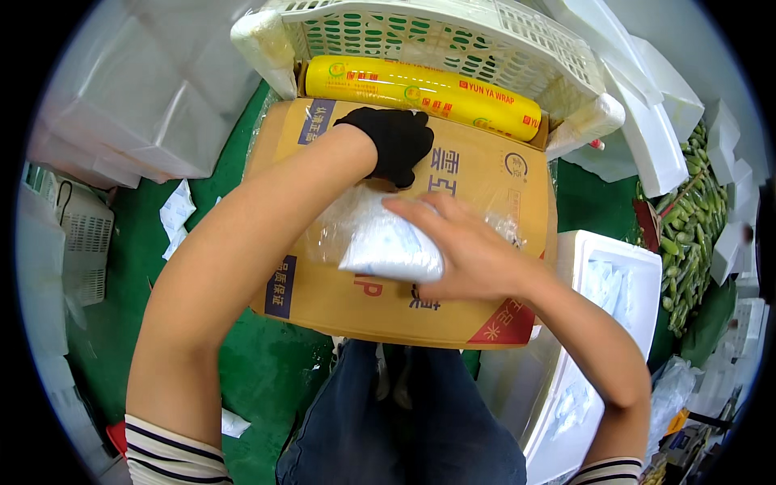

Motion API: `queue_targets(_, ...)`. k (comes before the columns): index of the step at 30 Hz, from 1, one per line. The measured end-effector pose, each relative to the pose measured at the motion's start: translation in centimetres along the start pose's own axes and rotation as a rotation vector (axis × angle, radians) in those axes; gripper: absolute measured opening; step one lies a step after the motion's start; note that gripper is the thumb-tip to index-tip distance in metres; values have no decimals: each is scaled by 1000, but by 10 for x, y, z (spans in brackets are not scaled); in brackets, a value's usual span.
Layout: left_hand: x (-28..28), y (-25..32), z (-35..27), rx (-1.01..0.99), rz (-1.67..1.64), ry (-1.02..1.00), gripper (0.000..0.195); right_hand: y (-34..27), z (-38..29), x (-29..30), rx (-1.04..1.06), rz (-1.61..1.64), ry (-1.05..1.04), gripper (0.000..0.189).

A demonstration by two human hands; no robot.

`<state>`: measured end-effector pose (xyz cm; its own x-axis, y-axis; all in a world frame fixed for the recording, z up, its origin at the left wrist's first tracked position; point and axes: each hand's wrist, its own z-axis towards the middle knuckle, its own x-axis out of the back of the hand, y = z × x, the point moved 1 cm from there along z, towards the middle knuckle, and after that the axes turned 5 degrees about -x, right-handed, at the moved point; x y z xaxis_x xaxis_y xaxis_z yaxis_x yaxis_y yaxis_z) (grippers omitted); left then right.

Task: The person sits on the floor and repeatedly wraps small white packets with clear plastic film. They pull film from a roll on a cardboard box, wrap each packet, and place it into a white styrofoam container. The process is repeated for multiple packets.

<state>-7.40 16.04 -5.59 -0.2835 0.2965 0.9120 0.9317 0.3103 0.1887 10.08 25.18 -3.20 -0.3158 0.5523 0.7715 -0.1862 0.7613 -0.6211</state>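
A large cardboard box (339,315) lies flat before me, its top printed with writing. My left hand (391,145), in a black glove, rests over the far part of the box with its fingers curled; what is beneath them is hidden. My bare right hand (467,248) grips a white ice pack (394,242), slightly blurred, above the middle of the box. Clear plastic film (327,233) shows around and beneath the pack. Behind my left hand, a yellow roll of plastic wrap (424,94) lies along the far edge of the box.
A white plastic crate (364,30) stands behind the roll. At right are an open foam box (579,315) holding ice packs (606,291) and a heap of green vegetables (691,236). Loose white packs (177,206) lie on the green floor at left, near stacked foam boxes (139,91).
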Motion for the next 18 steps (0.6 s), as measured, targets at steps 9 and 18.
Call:
queue_targets(9, -38, -12, -68, -226, -376, 983, 68, -39, -100, -58, -90, 1353, -1019, 106)
queue_targets(18, -100, 144, -198, -25, -1646, 50, 105, -61, -114, -70, -255, 1197, -468, 50)
